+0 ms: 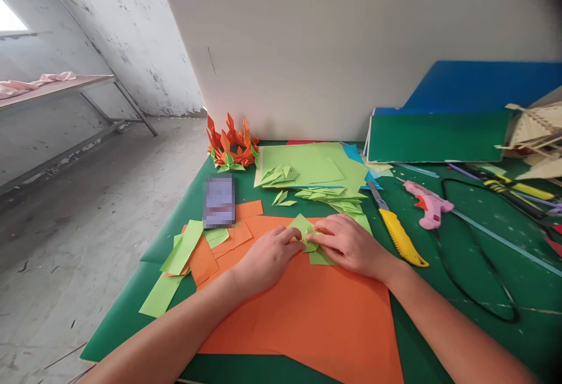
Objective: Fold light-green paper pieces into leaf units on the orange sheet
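Observation:
A small piece of light green folded paper (311, 246) is between my hands, above a large orange paper sheet (302, 314). My left hand (268, 255) pinches its left side with thumb and forefinger. On the other side, the bent fingers of my right hand (346, 242) press on the paper, partly hiding it. Another flat green piece (321, 257) lies just under it. Folded green leaf shapes (278, 174) rest on a green sheet (302, 153) beyond my hands, with more folded green pieces (331, 196) stacked in front.
An orange and green folded-paper ring (232, 148) stands at the back left near a blurred phone-like rectangle (219, 201). Loose green strips (182, 249) lie left. Right of my hand are a yellow utility knife (400, 235), blade out, and a pink glue gun (428, 202) with a looping black cord (452, 281).

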Demonstrator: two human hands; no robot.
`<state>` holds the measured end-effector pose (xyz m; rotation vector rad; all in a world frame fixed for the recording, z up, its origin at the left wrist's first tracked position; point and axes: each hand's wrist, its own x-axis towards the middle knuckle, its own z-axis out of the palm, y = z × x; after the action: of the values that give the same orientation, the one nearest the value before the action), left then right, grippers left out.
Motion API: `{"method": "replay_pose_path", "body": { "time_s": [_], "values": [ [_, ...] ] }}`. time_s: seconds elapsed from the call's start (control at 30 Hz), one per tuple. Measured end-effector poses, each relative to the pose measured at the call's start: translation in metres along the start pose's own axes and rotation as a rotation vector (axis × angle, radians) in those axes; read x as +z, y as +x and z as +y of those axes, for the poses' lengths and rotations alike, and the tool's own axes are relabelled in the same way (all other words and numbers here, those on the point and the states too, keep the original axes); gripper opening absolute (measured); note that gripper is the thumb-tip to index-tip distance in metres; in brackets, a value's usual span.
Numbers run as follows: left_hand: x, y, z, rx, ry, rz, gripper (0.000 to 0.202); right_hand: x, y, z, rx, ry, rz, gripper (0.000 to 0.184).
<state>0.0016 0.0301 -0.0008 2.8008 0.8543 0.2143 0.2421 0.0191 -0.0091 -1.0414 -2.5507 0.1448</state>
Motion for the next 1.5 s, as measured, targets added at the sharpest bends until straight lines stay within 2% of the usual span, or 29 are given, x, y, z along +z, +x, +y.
{"method": "replay_pose_path", "body": {
  "time_s": [0.17, 0.4, 0.6, 0.8, 1.1, 1.5],
  "values": [
    [-0.002, 0.004, -0.005, 0.123, -0.034, 0.006, 0.032, 0.001, 0.001, -0.005, -0.011, 0.095, 0.009, 0.018],
    [-0.001, 0.007, -0.008, 0.133, -0.077, 0.013, 0.027, 0.009, 0.002, -0.008, -0.035, 0.168, 0.043, 0.016],
    [-0.004, 0.008, -0.014, 0.134, -0.183, 0.023, 0.033, 0.015, 0.007, -0.014, 0.147, 0.335, 0.059, 0.013],
    [-0.005, 0.006, -0.021, 0.186, -0.229, 0.040, 0.025, 0.017, 0.011, -0.017, 0.285, 0.401, 0.070, 0.013],
    [-0.004, 0.006, -0.021, 0.135, -0.223, -0.004, 0.032, 0.022, 0.012, -0.019, 0.357, 0.373, 0.083, 0.013],
    [-0.011, 0.006, -0.015, 0.196, -0.108, -0.010, 0.025, 0.025, 0.015, -0.017, 0.418, 0.352, 0.072, 0.011]
  ]
}}
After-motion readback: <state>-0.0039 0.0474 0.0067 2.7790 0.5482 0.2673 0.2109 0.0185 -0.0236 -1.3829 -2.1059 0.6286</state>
